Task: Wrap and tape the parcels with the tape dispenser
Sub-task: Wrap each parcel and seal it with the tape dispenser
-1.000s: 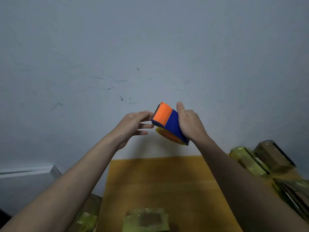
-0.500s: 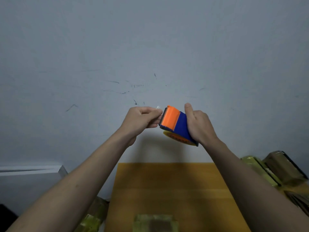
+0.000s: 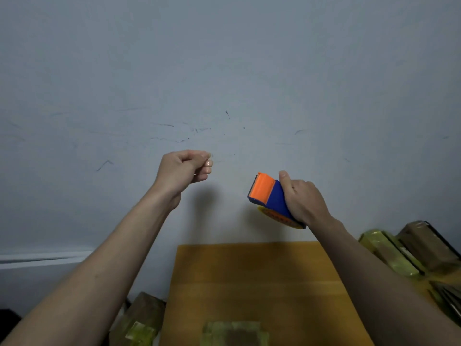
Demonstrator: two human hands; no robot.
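Right hand (image 3: 305, 198) fingers grip dispenser (image 3: 270, 197) (tilted)

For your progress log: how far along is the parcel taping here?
Done: tape-wrapped yellowish parcels sit piled at right. In hand: right hand grips the orange-and-blue tape dispenser; left hand pinches the clear tape end. Left: the parcel on the yellow board.

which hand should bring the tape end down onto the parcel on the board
Left. The left hand already pinches the pulled tape end, while the right hand grips the tape dispenser; the parcel lies below.
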